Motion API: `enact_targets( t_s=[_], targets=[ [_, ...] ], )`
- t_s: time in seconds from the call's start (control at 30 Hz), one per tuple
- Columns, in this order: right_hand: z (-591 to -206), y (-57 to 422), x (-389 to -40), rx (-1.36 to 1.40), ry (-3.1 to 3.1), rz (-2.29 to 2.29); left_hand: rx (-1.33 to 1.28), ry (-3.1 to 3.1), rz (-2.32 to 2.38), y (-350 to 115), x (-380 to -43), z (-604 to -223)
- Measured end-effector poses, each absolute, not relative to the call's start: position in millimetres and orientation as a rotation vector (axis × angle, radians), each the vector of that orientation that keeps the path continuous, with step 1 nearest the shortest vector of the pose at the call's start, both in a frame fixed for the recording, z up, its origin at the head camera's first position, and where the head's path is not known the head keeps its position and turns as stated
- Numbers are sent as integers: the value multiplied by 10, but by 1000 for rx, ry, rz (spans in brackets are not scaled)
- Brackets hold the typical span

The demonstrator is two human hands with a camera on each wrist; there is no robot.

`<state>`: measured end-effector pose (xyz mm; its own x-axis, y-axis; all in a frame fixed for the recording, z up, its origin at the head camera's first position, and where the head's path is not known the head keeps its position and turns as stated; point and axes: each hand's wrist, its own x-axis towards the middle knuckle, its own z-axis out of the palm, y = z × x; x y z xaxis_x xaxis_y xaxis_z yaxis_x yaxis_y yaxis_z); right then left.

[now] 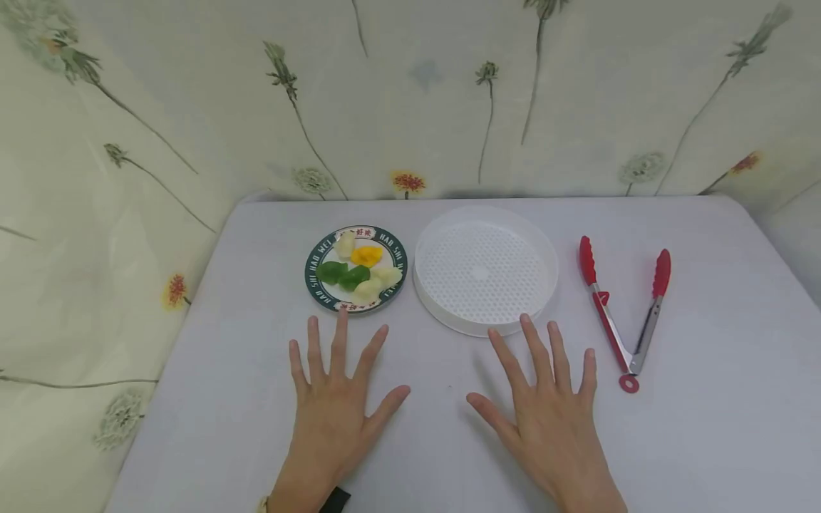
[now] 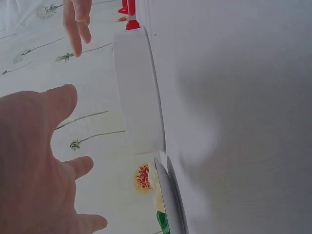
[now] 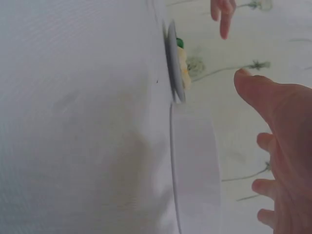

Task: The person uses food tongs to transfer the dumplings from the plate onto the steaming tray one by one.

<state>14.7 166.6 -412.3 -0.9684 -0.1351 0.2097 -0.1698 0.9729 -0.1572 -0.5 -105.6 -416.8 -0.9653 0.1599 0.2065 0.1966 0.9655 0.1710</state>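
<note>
My left hand (image 1: 333, 410) is held above the table with its fingers spread and nothing in it. Its fingertips are nearest to a green-rimmed plate (image 1: 311, 279), which bears several small dumpling-shaped pieces in green, yellow and cream. Also spread and holding nothing, my right hand (image 1: 551, 420) hovers in front of a round white steamer tray (image 1: 485, 274) with a perforated base. In the head view its fingertips overlap the tray's near rim; the right wrist view shows them apart from the tray. Red-tipped tongs (image 1: 611, 324) lie spread apart to the right of that hand.
A white cloth covers the table (image 1: 725, 427). Behind it and along the left hangs a pale curtain (image 1: 410, 107) printed with flowers. The plate and the tray stand close side by side near the back edge.
</note>
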Motion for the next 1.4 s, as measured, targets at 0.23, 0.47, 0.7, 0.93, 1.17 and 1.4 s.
enact_targets(
  t_s=[0.23, 0.47, 0.7, 0.93, 1.17, 1.4],
  targets=[
    [-3990, 1765, 119, 208, -2940, 277, -287, -2965, -295, -1097, -44, -4142],
    [-3938, 1948, 95, 207, -2950, 306, -289, -3016, -466, -1183, -96, -4100],
    [-3921, 2268, -50, 184, -3004, 298, -235, -3032, -858, -1352, -235, -4054],
    [-3938, 2681, -289, 65, -3078, 270, 99, -2819, -1709, -1642, -517, -4027],
    [-4015, 3007, -592, -185, -3078, 233, 554, -2385, -2321, -1743, -719, -4060],
    [-4097, 3166, -738, -450, -3202, 147, 668, -1911, -2712, -1701, -817, -4107]
  ],
)
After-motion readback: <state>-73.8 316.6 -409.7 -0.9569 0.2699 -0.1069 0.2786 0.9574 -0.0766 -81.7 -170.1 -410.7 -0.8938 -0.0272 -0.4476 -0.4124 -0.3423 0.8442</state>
